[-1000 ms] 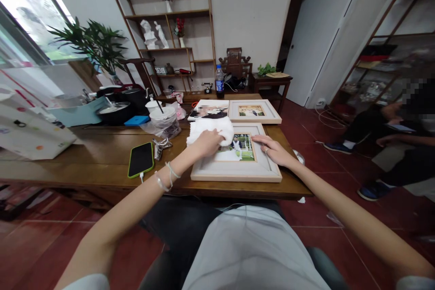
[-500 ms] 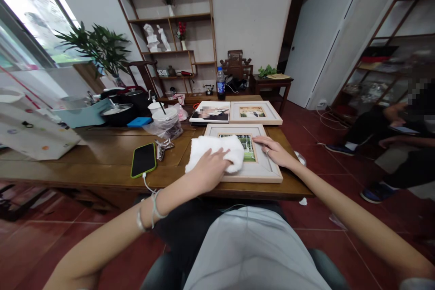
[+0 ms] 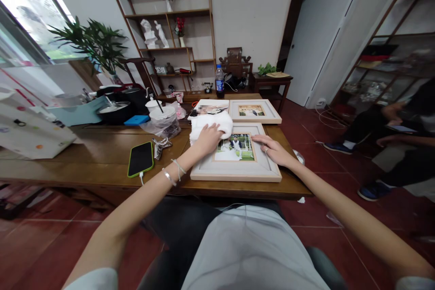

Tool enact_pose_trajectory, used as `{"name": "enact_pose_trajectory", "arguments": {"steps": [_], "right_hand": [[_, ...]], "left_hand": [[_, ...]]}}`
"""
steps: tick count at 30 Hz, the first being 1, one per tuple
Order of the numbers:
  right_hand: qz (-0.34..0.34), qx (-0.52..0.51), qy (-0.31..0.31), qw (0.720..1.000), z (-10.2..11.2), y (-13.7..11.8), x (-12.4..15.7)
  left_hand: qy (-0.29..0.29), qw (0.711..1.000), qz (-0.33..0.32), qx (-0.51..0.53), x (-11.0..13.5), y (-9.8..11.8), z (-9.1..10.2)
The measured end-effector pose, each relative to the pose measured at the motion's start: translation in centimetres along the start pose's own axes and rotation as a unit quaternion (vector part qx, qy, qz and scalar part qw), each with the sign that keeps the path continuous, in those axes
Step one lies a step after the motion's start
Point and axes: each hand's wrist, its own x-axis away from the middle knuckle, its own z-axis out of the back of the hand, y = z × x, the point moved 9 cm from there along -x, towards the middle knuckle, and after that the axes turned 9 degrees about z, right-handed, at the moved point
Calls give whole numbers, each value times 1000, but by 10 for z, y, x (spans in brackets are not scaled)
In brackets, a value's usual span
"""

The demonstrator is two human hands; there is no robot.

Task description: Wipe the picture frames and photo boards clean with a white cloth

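A light wooden picture frame with a photo in a pale mat lies flat near the table's front edge. Over its far left corner is a folded white towel, with my left hand pressing on it and the fingers partly sunk into the cloth. My right hand rests on the frame's right side, its fingers stretched out and lying flat by the photo's edge. Behind lie a second framed photo and, to its left, a flat print, partly covered by the towel.
On the wooden table to the left are a charging phone, a plastic-wrapped cup and a blue box. A cola bottle stands at the back. Someone's legs are at the right.
My left hand has pushed the towel away from me and slightly left, from over the photo to the frame's far left corner, uncovering the picture. My right hand stays put.
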Motion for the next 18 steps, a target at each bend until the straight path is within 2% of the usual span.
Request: {"name": "enact_pose_trajectory", "arguments": {"steps": [7, 11, 14, 18], "right_hand": [[-3, 0, 2, 1000, 0, -1, 0], [-8, 4, -1, 1000, 0, -2, -1], [-9, 5, -1, 1000, 0, -1, 0], [-3, 3, 2, 1000, 0, 0, 0]], "left_hand": [[-116, 990, -78, -6, 84, 53, 40], [-104, 986, -125, 30, 119, 83, 67], [-102, 989, -104, 33, 118, 85, 65], [-83, 995, -55, 19, 87, 63, 37]]}}
